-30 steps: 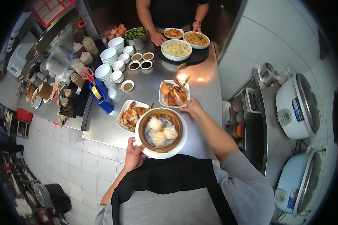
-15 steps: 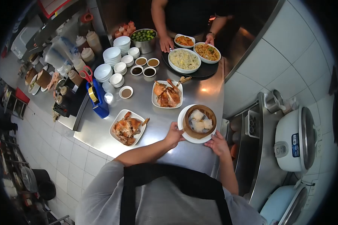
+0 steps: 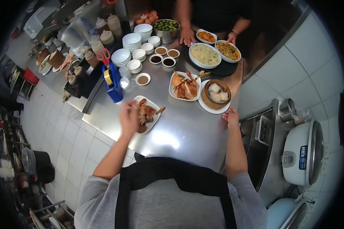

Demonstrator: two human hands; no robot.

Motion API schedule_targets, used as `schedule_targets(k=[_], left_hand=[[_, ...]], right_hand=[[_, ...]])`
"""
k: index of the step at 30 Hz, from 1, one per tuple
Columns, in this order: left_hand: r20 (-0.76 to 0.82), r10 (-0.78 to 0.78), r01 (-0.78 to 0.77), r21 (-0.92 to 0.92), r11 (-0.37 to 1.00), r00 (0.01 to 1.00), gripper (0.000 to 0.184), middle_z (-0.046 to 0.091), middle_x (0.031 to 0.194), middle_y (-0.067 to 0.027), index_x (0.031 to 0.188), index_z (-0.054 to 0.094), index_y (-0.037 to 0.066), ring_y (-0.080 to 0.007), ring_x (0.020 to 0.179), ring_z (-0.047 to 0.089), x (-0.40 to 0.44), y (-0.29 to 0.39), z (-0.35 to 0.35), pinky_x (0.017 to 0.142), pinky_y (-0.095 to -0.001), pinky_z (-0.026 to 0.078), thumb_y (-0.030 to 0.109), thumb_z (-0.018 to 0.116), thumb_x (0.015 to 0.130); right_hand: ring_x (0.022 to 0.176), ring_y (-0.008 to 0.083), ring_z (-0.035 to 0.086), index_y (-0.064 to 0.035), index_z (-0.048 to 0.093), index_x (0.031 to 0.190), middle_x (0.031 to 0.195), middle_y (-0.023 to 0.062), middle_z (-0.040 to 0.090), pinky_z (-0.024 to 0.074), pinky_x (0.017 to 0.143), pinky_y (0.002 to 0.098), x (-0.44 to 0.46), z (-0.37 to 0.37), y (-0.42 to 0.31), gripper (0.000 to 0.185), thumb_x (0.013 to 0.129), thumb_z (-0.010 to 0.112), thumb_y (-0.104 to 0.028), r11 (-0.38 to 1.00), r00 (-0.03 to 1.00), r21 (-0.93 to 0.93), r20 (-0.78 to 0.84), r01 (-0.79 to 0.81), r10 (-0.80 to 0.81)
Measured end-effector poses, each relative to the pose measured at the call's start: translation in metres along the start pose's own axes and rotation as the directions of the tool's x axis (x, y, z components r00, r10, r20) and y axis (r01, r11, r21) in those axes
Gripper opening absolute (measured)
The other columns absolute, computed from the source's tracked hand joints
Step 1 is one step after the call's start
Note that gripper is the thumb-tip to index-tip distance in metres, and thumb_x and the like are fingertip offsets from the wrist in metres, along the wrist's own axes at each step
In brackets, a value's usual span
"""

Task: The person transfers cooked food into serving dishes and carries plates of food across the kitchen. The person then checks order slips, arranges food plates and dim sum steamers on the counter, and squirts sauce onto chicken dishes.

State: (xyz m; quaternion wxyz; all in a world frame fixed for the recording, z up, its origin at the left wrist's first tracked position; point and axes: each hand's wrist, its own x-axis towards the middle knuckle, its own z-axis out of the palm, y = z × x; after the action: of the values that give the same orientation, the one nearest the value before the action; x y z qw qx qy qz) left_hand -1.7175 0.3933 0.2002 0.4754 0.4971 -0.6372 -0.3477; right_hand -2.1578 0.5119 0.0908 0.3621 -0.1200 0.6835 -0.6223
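A bamboo steamer (image 3: 207, 100) with several pale dumplings (image 3: 218, 93) sits on a round white plate (image 3: 215, 110) at the right of the steel counter. My right hand (image 3: 232, 117) is at this plate's near right rim, fingers bunched against the edge. My left hand (image 3: 129, 116), smeared by motion, is over the left side of a square white dish (image 3: 154, 109) of roasted poultry pieces (image 3: 146, 114) and partly hides it. Whether it touches the dish I cannot tell. A second dish of roasted poultry (image 3: 185, 87) stands just left of the steamer.
Across the counter a person's hands (image 3: 187, 37) touch a black tray (image 3: 218, 70) with rice (image 3: 204, 54), noodles (image 3: 228, 50) and an orange-coloured dish (image 3: 206, 36). Sauce bowls (image 3: 143, 79), stacked bowls (image 3: 121, 56) and a blue tape dispenser (image 3: 113, 87) stand left. Rice cookers (image 3: 300, 152) are right.
The plate with the steamer has moved forward and right beside the poultry dish. My left hand has left it and swung left to the other dish. My right hand stays at the plate's rim.
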Motion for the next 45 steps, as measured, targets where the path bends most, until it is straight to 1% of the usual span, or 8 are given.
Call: schedule_targets(k=[2, 5, 11, 23, 25, 28, 34, 45], left_hand=[[-0.047, 0.085, -0.069, 0.282, 0.957, 0.995, 0.028, 0.059, 0.1, -0.0098, 0.105, 0.056, 0.005, -0.0202, 0.089, 0.057, 0.04, -0.044, -0.046, 0.075, -0.0322, 0.046, 0.028, 0.046, 0.092], [0.447, -0.574, 0.681, -0.117, 0.723, 0.686, 0.052, 0.056, 0.114, -0.009, 0.121, 0.051, 0.011, -0.0214, 0.104, 0.052, 0.054, -0.08, -0.072, 0.089, -0.0368, 0.041, 0.051, 0.035, 0.092], [0.654, -0.435, 0.639, -0.097, 0.763, 0.619, 0.069, 0.048, 0.126, -0.0117, 0.131, 0.042, 0.012, -0.0239, 0.111, 0.048, 0.002, -0.064, -0.037, 0.095, -0.0432, 0.038, 0.064, 0.026, 0.087], [0.836, -0.223, 0.516, -0.083, 0.852, 0.501, 0.064, 0.051, 0.122, -0.0117, 0.134, 0.031, 0.009, -0.0228, 0.104, 0.052, -0.067, -0.06, 0.077, 0.08, -0.0365, 0.046, 0.056, 0.029, 0.09], [0.666, -0.168, 0.284, -0.069, 0.956, 0.727, 0.059, 0.054, 0.115, -0.0101, 0.135, 0.03, 0.011, -0.0184, 0.099, 0.053, -0.075, -0.082, 0.061, 0.082, -0.0312, 0.045, 0.049, 0.038, 0.091], [0.902, -0.025, 0.235, -0.085, 0.968, 0.432, 0.047, 0.06, 0.101, -0.0066, 0.129, 0.039, 0.008, -0.0123, 0.091, 0.055, -0.063, -0.084, -0.064, 0.083, -0.0265, 0.044, 0.029, 0.052, 0.09], [0.726, -0.244, 0.381, -0.028, 0.924, 0.643, 0.031, 0.063, 0.074, -0.0021, 0.108, 0.058, 0.01, -0.009, 0.071, 0.06, -0.102, -0.189, -0.342, 0.067, -0.0251, 0.048, 0.005, 0.062, 0.078], [-0.189, -0.582, 0.544, -0.219, 0.81, 0.791, 0.019, 0.061, 0.07, -0.0054, 0.087, 0.062, 0.0, -0.01, 0.067, 0.058, -0.096, -0.263, -0.621, 0.063, -0.0223, 0.047, -0.003, 0.067, 0.07]], right_hand=[[0.049, 0.0121, 0.049, -0.005, 0.049, 0.1, 0.07, 0.0031, 0.05, 0.0451, 0.043, 0.0252, -0.015, 0.01, 0.016, 0.012, 0.091, 0.041, -0.007, 0.997, 0.982, 0.062, -0.184, 0.05, -0.038], [0.051, 0.01, 0.046, -0.0067, 0.052, 0.094, 0.068, 0.0023, 0.049, 0.039, 0.042, 0.0236, -0.058, 0.035, 0.051, 0.012, 0.093, 0.042, -0.013, 0.979, 0.962, 0.126, -0.242, 0.16, -0.126], [0.097, 0.019, 0.054, -0.006, 0.039, 0.126, 0.11, 0.0103, 0.054, 0.046, 0.081, 0.0331, -0.188, 0.127, 0.073, 0.046, 0.094, 0.04, -0.039, 0.952, 0.925, 0.275, 0.38, -0.137, 0.023], [0.123, 0.0255, 0.039, -0.006, 0.033, 0.133, 0.136, 0.009, 0.038, 0.0311, 0.103, 0.0382, -0.189, 0.102, 0.047, 0.06, 0.093, 0.028, -0.05, 0.87, 0.972, 0.47, 0.23, -0.148, 0.042], [0.124, 0.0261, 0.037, -0.0052, 0.031, 0.134, 0.138, 0.01, 0.034, 0.0299, 0.103, 0.0379, -0.194, 0.105, 0.036, 0.058, 0.093, 0.032, -0.047, 0.898, 0.994, 0.438, -0.068, -0.047, 0.085], [0.114, 0.0242, 0.044, -0.0026, 0.037, 0.128, 0.126, 0.0118, 0.043, 0.0337, 0.097, 0.0347, -0.225, 0.137, 0.019, 0.045, 0.093, 0.045, -0.029, 0.877, 0.791, 0.061, -0.463, 0.477, -0.399], [0.075, 0.0147, 0.055, -0.0008, 0.056, 0.089, 0.082, 0.0059, 0.054, 0.0469, 0.068, 0.0278, -0.333, 0.321, -0.019, 0.012, 0.078, 0.059, 0.002, 0.446, 0.484, -0.269, 0.092, 0.854, -0.871], [0.061, 0.0268, 0.056, -0.0051, 0.062, 0.078, 0.07, 0.0113, 0.058, 0.0453, 0.056, 0.0344, -0.41, 0.662, -0.246, 0.013, 0.077, 0.065, -0.018, -0.415, -0.356, 0.056, 0.625, 0.908, -0.695]])
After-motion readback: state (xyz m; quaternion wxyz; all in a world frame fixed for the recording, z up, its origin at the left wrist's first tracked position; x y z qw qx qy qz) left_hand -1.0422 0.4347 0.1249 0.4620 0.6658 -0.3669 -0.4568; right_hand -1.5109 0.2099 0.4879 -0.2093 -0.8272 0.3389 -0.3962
